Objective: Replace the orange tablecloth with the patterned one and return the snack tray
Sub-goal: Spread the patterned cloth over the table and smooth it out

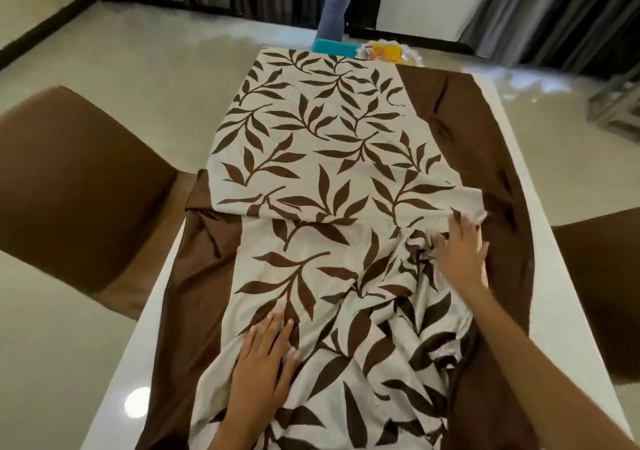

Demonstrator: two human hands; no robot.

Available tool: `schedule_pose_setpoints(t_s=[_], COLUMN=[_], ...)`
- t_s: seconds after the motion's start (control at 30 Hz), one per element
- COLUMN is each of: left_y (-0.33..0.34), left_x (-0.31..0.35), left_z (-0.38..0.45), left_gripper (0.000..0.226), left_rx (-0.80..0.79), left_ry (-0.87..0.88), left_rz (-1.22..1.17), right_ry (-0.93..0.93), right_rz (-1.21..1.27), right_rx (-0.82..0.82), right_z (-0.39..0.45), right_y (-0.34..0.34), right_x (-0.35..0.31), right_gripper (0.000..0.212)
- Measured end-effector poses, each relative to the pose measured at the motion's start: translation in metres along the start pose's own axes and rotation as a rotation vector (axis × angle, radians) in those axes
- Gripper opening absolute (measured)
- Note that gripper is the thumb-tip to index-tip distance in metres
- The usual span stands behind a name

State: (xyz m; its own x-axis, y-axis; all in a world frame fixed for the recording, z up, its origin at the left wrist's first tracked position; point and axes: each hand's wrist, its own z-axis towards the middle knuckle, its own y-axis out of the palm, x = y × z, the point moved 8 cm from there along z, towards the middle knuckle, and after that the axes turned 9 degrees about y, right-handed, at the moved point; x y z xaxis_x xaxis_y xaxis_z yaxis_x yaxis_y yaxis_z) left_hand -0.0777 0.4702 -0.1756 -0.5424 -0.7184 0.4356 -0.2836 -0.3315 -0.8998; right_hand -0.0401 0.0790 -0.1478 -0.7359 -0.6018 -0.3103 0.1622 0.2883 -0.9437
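The person leaned over the near end of the white table (pixel 540 186), both forearms reaching forward. The left hand (pixel 265 356) lay palm down on the patterned tablecloth (pixel 322 144), fingers straight and close together, pressing the fabric flat and gripping nothing. The right hand (pixel 462 252) reached farther up and to the right, fingers spread, resting on a bunched ridge of cloth just below a fold; whether any fingertip caught the fabric I could not tell.

No writing or label showed anywhere.

The cloth was cream, printed with dark brown leafy sprays, and bordered by plain brown bands down both long sides. Its far half lay smooth and doubled over on itself, the folded edge running across the middle of the table; the near half was rumpled, most heavily under and below the right hand.

At the far edge of the table sat the snack tray (pixel 389 53), holding yellow and orange packets, with a teal box (pixel 332 47) just beside it. Brown chairs (pixel 72 186) stood at either side.
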Motion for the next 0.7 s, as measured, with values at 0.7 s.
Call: schedule_pose_setpoints(t_s=[0.7], left_y=[0.046], left_x=[0.054], left_z=[-0.026], left_gripper=[0.075], left_rx=[-0.111], left_ry=[0.226], left_rz=[0.099], right_ry=[0.035], right_rz=[-0.069], right_rx=[-0.115], right_z=[-0.209], right_y=[-0.014], right_x=[0.201], right_gripper=[0.076])
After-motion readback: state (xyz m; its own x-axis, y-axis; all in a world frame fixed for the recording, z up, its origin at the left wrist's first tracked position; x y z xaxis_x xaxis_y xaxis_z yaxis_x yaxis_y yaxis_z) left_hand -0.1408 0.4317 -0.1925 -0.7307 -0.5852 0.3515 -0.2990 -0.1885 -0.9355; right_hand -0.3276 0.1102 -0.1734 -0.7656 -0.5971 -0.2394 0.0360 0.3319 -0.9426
